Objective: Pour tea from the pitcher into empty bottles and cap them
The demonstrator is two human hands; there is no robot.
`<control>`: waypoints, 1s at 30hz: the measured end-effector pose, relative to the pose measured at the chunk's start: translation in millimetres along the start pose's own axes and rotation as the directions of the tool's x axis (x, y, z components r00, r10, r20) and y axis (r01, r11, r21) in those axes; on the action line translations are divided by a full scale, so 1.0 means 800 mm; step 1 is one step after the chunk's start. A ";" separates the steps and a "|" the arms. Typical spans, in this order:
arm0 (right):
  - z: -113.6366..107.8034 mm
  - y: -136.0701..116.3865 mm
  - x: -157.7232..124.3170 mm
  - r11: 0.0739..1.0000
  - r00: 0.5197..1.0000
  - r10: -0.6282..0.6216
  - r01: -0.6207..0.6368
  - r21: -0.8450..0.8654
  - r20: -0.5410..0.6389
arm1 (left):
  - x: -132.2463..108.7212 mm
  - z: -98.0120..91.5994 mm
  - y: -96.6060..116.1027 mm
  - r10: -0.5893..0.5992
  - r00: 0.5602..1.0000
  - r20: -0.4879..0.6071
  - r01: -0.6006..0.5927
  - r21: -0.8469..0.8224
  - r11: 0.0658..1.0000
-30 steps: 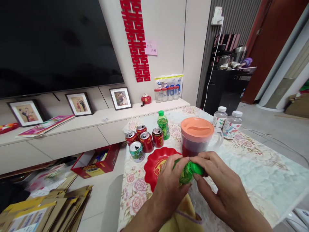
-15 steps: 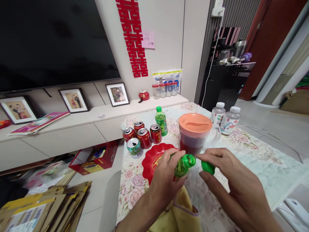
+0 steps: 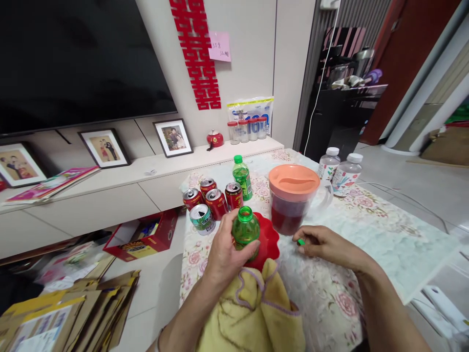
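My left hand [image 3: 223, 249] is wrapped round an uncapped green plastic bottle [image 3: 246, 229], which stands nearly upright above or on the red scalloped plate [image 3: 270, 239]. Between the fingers of my right hand [image 3: 320, 243] is a green bottle cap [image 3: 301, 242], low over the tablecloth and just in front of the pitcher. That clear pitcher [image 3: 287, 215] holds dark red liquid under an orange lid [image 3: 294, 179]. A crumpled yellow cloth [image 3: 252, 308] lies nearest me, below the plate. Behind my left hand stands a second green bottle [image 3: 242, 178] with its cap on.
Several red cans [image 3: 217, 204] and a green-and-silver can [image 3: 202, 219] stand at the table's left. Two white-capped bottles [image 3: 346, 175] are at the back right. Flowered cloth [image 3: 388, 234] covers the table. Left, on the floor, are a red box [image 3: 146, 237] and flattened cardboard [image 3: 91, 313].
My left hand has moved left with the open bottle and turned it more upright. My right hand, with the cap, has drawn away from the bottle and come lower toward the table.
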State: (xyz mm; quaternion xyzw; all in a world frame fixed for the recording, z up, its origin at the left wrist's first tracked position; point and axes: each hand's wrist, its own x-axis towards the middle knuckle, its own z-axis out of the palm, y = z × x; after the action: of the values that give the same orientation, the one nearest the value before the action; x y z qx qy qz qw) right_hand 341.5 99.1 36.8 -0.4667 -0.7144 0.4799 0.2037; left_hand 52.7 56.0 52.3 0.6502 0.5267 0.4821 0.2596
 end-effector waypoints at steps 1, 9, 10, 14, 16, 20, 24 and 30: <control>0.004 0.008 0.005 1.000 1.000 0.010 -0.010 0.010 0.025 | 0.000 -0.001 -0.002 -0.015 1.000 -0.005 0.015 -0.025 1.000; 0.015 0.035 0.018 0.999 0.998 0.042 -0.042 0.010 0.045 | 0.003 -0.004 -0.011 -0.027 1.000 0.003 0.027 -0.056 0.998; 0.014 0.036 0.017 0.999 0.998 0.048 -0.049 0.017 0.047 | 0.003 -0.004 -0.012 -0.025 1.000 0.005 0.026 -0.058 0.998; 0.012 0.042 0.015 0.998 0.998 0.060 -0.060 0.032 0.017 | 0.004 -0.004 -0.011 -0.036 0.999 0.023 0.037 -0.082 0.996; 0.011 0.045 0.016 0.998 0.998 0.059 -0.058 0.029 -0.008 | 0.006 -0.004 -0.011 -0.045 0.999 0.023 0.047 -0.086 0.995; 0.008 0.047 0.015 0.997 0.998 0.059 -0.058 0.041 -0.030 | 0.013 -0.005 -0.013 -0.036 0.999 -0.018 0.035 -0.066 0.997; -0.007 0.048 0.004 0.992 0.996 0.082 -0.079 0.096 -0.034 | 0.024 -0.008 -0.019 -0.024 0.999 -0.031 0.023 -0.052 0.998; -0.041 0.059 -0.010 0.986 0.955 0.110 -0.071 0.150 -0.277 | 0.028 -0.003 -0.037 -0.006 0.999 -0.054 0.002 -0.061 0.998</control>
State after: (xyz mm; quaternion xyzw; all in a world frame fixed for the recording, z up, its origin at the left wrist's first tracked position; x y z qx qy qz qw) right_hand 392.1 113.2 12.2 -0.5478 -0.6206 0.4651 0.3137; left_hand 37.3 85.5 36.1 0.6276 0.5200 0.5148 0.2658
